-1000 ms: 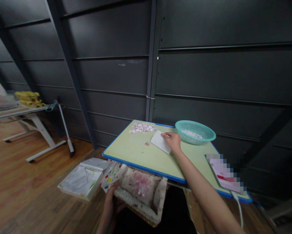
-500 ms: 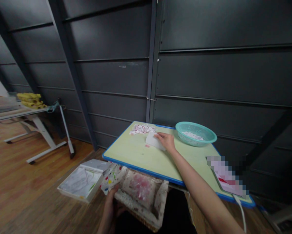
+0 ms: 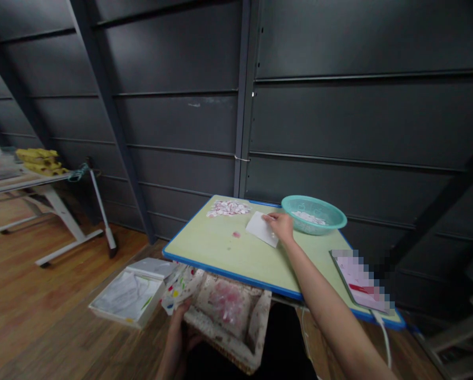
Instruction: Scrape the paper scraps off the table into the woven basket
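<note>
My right hand (image 3: 280,226) pinches a white card (image 3: 261,228) by its upper right edge, holding it over the pale yellow tabletop (image 3: 204,240). Left of the card a small pink smear or scrap (image 3: 236,234) lies on the table. Behind it is a spread heap of small white and pinkish pieces (image 3: 228,208). Below the table's front edge, my left hand (image 3: 180,322) grips the left side of a stained, speckled foam box (image 3: 216,328). Crumpled clear and pinkish plastic (image 3: 227,302) lies inside that box. The left fingers are partly hidden beneath it.
A turquoise plastic basket (image 3: 314,214) with white pieces stands at the back right. A tablet (image 3: 360,285) with a white cable lies at the right edge. An open white box (image 3: 127,295) sits lower left. Further left is another table with yellow objects (image 3: 40,161).
My right hand has moved right with the card, away from the heap and the pink patch. The left hand and foam box have stayed about where they were.
</note>
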A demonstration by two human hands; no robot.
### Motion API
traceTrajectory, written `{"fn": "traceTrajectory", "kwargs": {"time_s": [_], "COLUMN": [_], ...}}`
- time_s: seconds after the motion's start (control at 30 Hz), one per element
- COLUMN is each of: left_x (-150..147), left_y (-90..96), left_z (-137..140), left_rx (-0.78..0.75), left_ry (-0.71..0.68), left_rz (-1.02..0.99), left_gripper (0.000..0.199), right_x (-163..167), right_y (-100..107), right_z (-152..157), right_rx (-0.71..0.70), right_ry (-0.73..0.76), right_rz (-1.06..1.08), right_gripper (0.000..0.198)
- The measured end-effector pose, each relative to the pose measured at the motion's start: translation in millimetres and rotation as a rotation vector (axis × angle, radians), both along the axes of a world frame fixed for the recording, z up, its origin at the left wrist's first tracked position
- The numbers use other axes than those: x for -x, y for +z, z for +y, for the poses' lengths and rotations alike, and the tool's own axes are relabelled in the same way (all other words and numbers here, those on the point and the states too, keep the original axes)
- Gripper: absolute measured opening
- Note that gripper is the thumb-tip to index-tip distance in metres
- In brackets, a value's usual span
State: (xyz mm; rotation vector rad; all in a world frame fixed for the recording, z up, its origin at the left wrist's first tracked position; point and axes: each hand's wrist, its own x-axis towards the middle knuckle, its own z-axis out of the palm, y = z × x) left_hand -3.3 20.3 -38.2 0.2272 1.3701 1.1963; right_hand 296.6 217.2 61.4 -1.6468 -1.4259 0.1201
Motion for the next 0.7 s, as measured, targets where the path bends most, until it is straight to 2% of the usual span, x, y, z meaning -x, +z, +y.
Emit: {"fn": "traceTrajectory", "kwargs": {"time_s": [0.13, 0.33, 0.5, 0.57, 0.7], "left_x": [0, -2, -4, -4, -3], "left_y": [0.7, 7.3, 11.2, 10.0, 6.9], "left_z": [-1, -2, -2, -1, 0], "left_rx": [-0.019, -0.016, -0.022, -0.019, -0.019], "left_ry": [0.000, 0.027, 0.042, 0.050, 0.045], "left_rz": [0.018, 0.027, 0.025, 0.021, 0.011], "left_gripper": [0.069, 0.067, 0.062, 0.060, 0.063], "right_x": [1, 5, 17, 21, 28], "right_y": [0, 2, 2, 2, 0], "right_z": [-3, -12, -19, -20, -18], "right_rx": [0.052, 0.218, 0.228, 0.196, 0.108], "right_ry": [0.082, 0.307, 0.457, 0.457, 0.348], "right_rz": [0.023, 0.149, 0.161, 0.176, 0.098], "right_gripper": [0.028, 0.031, 0.037, 0.039, 0.034]}}
